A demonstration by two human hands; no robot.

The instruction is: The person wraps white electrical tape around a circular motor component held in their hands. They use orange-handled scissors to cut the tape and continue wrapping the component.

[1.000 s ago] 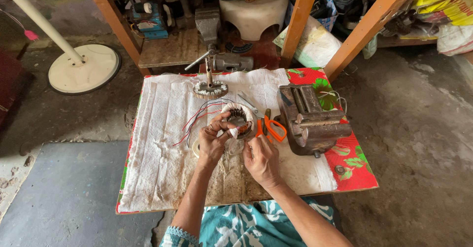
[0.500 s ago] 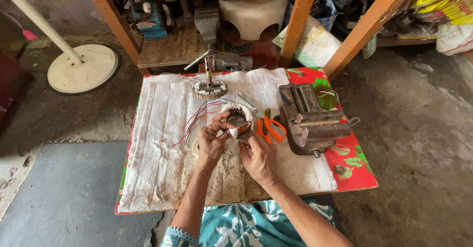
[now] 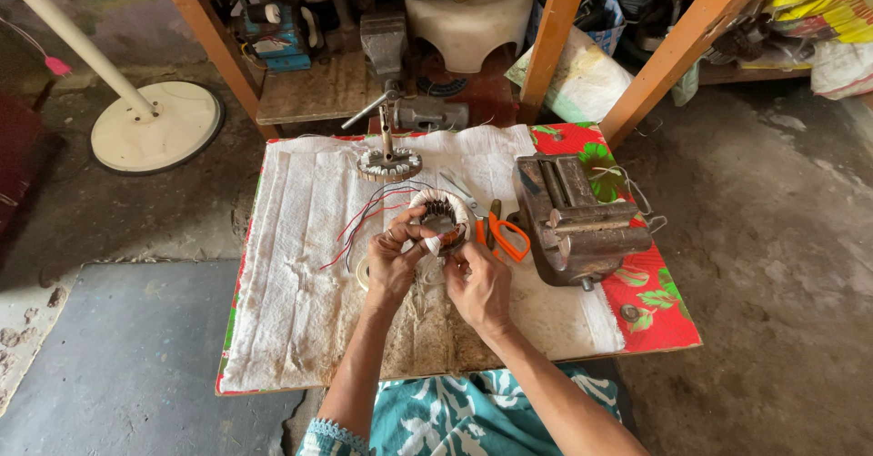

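Currently, the head view shows both hands at the middle of a low work table point(image 3: 273, 347) covered with a white cloth point(image 3: 300, 238). The left hand point(image 3: 393, 265) grips the motor stator point(image 3: 440, 220) from its left side, fingers curled around the white-wrapped winding. The right hand point(image 3: 480, 285) pinches a strip of white tape point(image 3: 433, 247) at the stator's lower edge. Red and dark wires point(image 3: 368, 215) trail leftward from the stator. Orange-handled scissors point(image 3: 502, 234) lie just beside it, and a rusty bench vise point(image 3: 577, 215) stands to the right.

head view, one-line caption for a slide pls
Both hands, left and right, hold a wound motor stator over a cloth-covered board, beside a rusty vise.
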